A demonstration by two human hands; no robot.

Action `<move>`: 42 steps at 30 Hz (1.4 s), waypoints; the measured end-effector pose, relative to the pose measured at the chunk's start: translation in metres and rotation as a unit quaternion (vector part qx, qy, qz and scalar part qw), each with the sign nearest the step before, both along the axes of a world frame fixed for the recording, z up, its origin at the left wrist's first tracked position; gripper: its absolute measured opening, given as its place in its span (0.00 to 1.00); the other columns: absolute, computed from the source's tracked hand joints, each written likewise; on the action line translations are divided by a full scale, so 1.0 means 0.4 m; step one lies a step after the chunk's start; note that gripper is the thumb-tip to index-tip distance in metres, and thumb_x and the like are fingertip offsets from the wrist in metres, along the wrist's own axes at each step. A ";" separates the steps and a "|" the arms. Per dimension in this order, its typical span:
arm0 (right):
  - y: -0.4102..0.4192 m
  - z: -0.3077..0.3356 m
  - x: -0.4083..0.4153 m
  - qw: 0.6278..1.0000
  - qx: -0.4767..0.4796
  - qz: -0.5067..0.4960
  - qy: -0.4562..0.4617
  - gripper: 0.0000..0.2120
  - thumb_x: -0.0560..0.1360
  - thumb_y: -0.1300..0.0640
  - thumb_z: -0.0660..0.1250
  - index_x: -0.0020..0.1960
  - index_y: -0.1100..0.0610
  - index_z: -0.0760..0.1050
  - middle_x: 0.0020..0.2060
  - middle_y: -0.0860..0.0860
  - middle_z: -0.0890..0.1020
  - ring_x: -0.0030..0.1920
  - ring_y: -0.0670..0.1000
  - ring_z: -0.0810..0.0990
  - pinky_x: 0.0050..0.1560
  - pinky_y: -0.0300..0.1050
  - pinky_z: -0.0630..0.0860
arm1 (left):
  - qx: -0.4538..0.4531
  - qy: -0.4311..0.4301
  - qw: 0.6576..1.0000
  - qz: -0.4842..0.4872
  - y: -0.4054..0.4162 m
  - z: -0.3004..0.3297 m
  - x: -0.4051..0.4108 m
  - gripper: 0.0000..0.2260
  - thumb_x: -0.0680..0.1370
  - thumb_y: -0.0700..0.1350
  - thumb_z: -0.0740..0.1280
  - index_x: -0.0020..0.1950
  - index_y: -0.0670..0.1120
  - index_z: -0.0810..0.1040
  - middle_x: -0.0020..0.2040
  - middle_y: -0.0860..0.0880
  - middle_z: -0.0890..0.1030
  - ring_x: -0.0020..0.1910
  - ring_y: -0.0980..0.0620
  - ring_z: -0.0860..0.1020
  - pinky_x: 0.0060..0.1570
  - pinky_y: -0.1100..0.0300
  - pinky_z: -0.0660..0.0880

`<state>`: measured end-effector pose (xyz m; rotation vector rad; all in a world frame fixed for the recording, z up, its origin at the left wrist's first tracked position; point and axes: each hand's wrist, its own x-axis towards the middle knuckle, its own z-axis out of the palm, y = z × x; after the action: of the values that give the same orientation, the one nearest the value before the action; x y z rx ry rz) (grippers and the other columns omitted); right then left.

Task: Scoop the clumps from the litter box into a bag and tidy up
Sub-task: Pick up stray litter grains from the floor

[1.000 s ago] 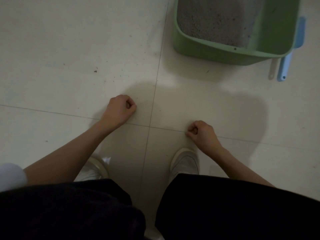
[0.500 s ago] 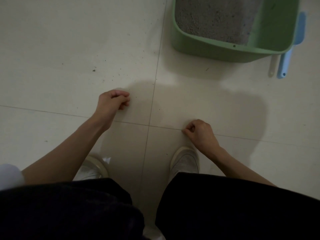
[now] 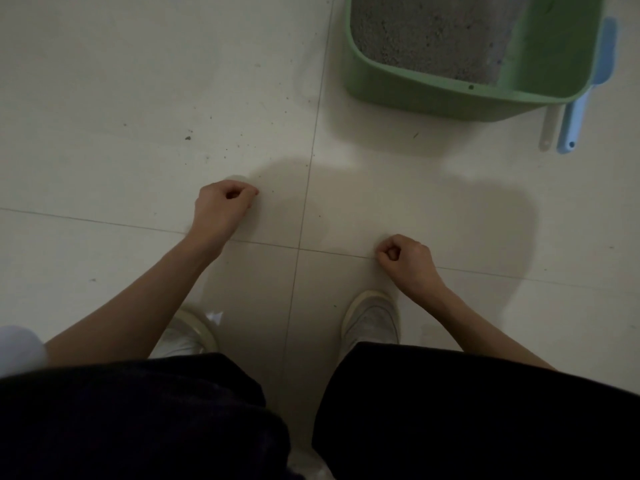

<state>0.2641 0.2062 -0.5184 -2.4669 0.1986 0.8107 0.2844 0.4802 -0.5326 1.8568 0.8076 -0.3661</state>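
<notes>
Two fists, left hand, right hand, litter box well apart

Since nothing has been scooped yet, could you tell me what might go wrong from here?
1. The light blue plastic scoop lies wedged beside the green plastic litter box; tugging it could jolt grey litter out.
2. Dark specks on the pale tiled floor may get trodden about.
3. No bag is in view, and the left hand and right hand hold nothing.

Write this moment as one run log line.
left hand: fist, empty | right hand: fist, empty | scoop: beside litter box, untouched | bag: not visible
</notes>
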 end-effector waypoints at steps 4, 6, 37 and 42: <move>-0.018 -0.006 -0.006 1.000 0.000 -0.010 -0.009 0.06 0.74 0.64 0.63 0.48 0.62 0.78 0.29 0.43 0.69 0.37 0.49 0.70 0.36 0.34 0.60 | 0.045 -0.010 0.998 -0.032 -0.002 0.003 -0.009 0.04 0.74 0.44 0.67 0.45 0.45 0.81 0.36 0.55 0.77 0.37 0.59 0.73 0.44 0.62 0.70; -0.021 -0.011 -0.009 1.000 0.001 0.006 -0.012 0.06 0.74 0.63 0.65 0.48 0.63 0.78 0.30 0.42 0.68 0.38 0.49 0.70 0.37 0.34 0.60 | 0.063 -0.005 0.997 -0.044 -0.005 0.005 -0.013 0.05 0.74 0.45 0.67 0.45 0.46 0.81 0.37 0.53 0.77 0.39 0.57 0.74 0.44 0.62 0.69; 0.112 0.023 0.159 0.996 0.090 -0.007 -0.002 0.04 0.75 0.56 0.67 0.43 0.57 0.77 0.33 0.47 0.74 0.34 0.44 0.71 0.36 0.38 0.66 | 0.184 -0.055 0.950 -0.248 -0.039 -0.015 0.057 0.07 0.75 0.43 0.67 0.46 0.41 0.80 0.44 0.44 0.78 0.43 0.50 0.73 0.45 0.61 0.66; 0.229 0.005 0.254 0.993 0.068 0.071 -0.066 0.08 0.75 0.58 0.65 0.51 0.60 0.79 0.41 0.49 0.76 0.43 0.46 0.72 0.44 0.35 0.66 | 0.153 -0.032 0.961 -0.227 -0.021 0.016 0.054 0.07 0.76 0.44 0.66 0.47 0.40 0.79 0.44 0.45 0.79 0.45 0.49 0.75 0.44 0.63 0.66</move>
<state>0.3656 0.2979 -0.5163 -2.4138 -0.0788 0.6908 0.3061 0.4718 -0.5263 2.3350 0.3992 -0.4851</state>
